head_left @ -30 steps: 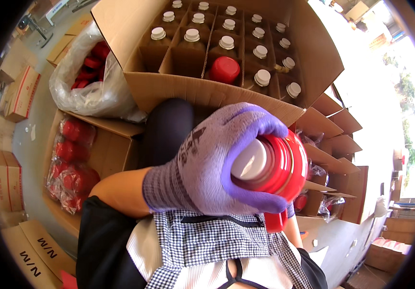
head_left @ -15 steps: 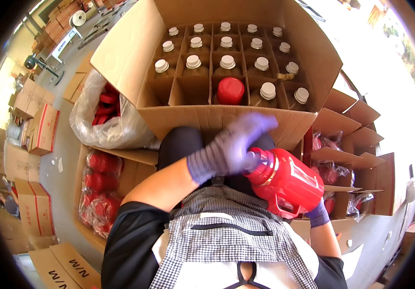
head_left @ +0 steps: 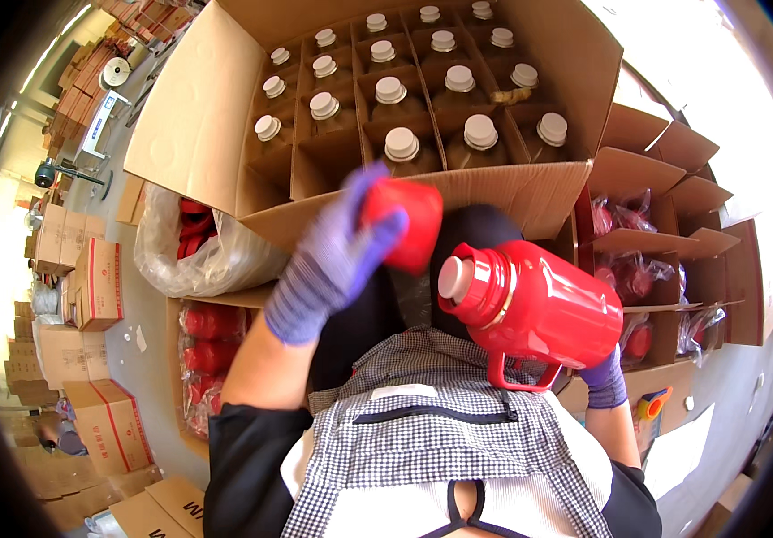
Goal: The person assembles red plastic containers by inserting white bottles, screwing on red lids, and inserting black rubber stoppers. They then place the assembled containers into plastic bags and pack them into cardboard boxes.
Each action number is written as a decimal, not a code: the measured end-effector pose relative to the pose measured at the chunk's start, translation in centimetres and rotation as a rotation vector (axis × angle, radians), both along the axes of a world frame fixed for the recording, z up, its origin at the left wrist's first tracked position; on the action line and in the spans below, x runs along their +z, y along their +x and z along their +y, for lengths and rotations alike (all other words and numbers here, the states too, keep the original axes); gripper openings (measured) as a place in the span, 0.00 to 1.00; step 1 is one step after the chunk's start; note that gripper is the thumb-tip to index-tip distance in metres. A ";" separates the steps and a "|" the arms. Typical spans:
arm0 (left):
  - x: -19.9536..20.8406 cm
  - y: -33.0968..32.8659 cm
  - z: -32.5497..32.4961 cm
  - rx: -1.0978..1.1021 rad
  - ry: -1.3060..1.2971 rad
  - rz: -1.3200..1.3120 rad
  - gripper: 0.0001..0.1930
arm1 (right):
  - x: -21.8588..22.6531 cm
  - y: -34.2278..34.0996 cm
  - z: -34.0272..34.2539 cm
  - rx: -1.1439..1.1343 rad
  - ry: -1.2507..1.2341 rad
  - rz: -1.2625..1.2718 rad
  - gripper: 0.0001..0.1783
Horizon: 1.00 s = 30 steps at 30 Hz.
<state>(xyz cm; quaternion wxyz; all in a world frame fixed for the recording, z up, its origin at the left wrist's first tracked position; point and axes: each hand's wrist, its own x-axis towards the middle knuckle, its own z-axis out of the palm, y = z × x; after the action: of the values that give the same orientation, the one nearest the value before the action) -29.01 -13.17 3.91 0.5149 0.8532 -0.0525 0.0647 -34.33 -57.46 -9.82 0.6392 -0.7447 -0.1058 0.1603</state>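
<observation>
In front of the large carton, my left hand (head_left: pixel 332 247), in a purple glove, grips a red cup-shaped lid (head_left: pixel 414 226). My right hand (head_left: pixel 605 381), gloved as well, supports the base of a red thermos jug (head_left: pixel 558 305) with a side handle. The jug lies tilted across my lap, its mouth toward the left, with a pale stopper (head_left: pixel 456 279) in it. The jug hides most of my right fingers. Beyond my hands stands an open carton (head_left: pixel 494 202) with cardboard dividers, holding several bottle-like containers with white caps (head_left: pixel 401 144).
On the left sits a clear plastic bag (head_left: pixel 158 251) of red parts, above a box of wrapped red pieces (head_left: pixel 210 357). Right of the carton, a divided box (head_left: pixel 700 242) holds plastic-wrapped red items. An orange tape dispenser (head_left: pixel 654 403) lies near my right forearm.
My left hand has left the jug's mouth and now holds the red lid, which stood in the carton's front row. The jug has shifted slightly right, and its stopper shows.
</observation>
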 end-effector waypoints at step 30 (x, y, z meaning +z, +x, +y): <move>-0.7 -7.9 -3.7 -0.251 -0.287 0.142 0.53 | -2.1 1.1 -2.5 -0.003 -0.272 -0.199 0.30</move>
<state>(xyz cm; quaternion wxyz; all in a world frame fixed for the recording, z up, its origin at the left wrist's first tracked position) -36.95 -16.90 3.21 0.6378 0.7600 -0.1124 -0.0535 -33.28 -59.96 -11.87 0.5193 -0.8366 -0.1447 0.0976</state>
